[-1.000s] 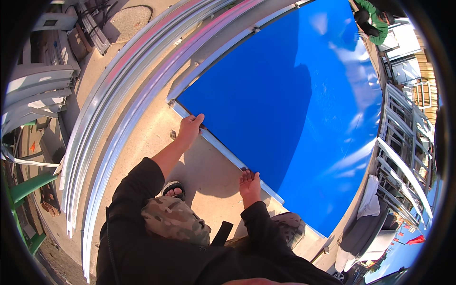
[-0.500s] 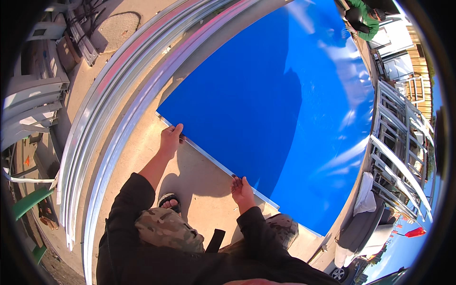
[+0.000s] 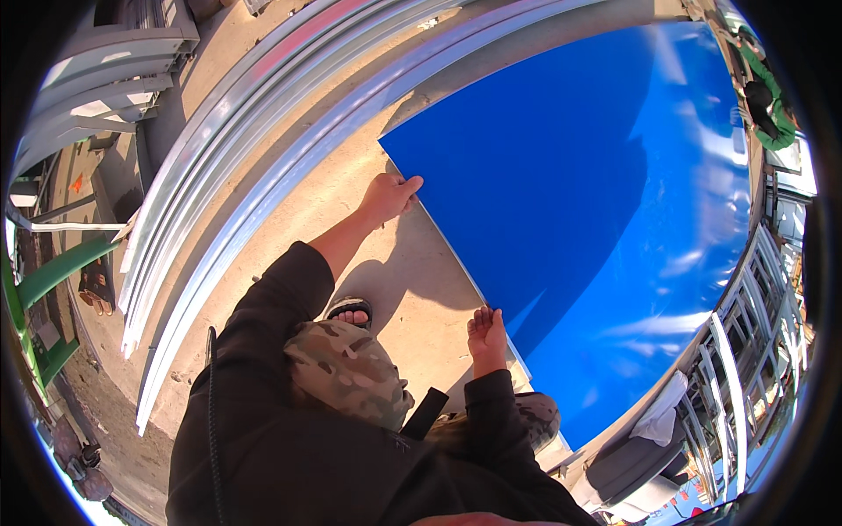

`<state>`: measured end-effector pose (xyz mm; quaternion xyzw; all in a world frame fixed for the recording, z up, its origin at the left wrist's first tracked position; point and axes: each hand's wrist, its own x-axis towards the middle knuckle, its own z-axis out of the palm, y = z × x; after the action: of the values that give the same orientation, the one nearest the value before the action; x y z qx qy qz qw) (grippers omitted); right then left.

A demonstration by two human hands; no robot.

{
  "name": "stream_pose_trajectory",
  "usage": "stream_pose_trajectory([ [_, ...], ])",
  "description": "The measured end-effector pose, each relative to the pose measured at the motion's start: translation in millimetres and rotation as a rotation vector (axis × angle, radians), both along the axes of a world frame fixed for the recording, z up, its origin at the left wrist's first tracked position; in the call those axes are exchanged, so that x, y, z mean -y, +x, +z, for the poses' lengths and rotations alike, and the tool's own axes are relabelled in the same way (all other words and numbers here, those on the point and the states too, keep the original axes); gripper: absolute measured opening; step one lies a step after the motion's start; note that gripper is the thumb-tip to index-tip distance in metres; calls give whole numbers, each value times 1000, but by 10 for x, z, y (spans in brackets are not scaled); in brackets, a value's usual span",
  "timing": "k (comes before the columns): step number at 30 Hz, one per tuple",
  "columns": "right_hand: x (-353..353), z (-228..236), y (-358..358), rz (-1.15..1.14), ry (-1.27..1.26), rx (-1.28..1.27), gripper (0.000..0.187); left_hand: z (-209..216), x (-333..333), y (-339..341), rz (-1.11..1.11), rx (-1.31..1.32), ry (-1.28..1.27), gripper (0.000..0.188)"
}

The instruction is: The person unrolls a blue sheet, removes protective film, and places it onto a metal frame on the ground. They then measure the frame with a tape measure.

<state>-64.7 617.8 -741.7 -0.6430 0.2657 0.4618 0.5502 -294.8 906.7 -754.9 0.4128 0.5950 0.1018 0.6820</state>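
blue sheet (image 3: 561,175) lying at one o'clock. left hand (image 3: 386,199) pinching its edge, thumb on top; right hand (image 3: 487,336) half-curling at the edge — hold unclear. loose right grip could be leaving it twisting — corner scraping rails (image 3: 202,175), ten o'clock.

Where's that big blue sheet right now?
In the head view, the blue sheet is mostly right of centre, its near edge at the left hand and right hand, with long metal profiles to its left.
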Motion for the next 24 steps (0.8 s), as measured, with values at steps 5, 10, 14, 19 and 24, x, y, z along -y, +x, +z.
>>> stream_pose_trajectory([
  [5,16,21,48,60,6,-29,28,-55,-14,-72,30,67,-33,42],
  [10,-1,30,75,148,-4,-166,35,-149,31,-43,133,145,-28,38],
  [14,-13,18,31,104,-13,-140,38,-140,66,-10,177,115,-41,39],
  [19,-3,-2,-26,84,110,-149,39,-107,59,-7,191,119,-40,39],
  [24,53,-28,-55,95,138,-119,38,-170,85,-49,199,130,-35,39],
])
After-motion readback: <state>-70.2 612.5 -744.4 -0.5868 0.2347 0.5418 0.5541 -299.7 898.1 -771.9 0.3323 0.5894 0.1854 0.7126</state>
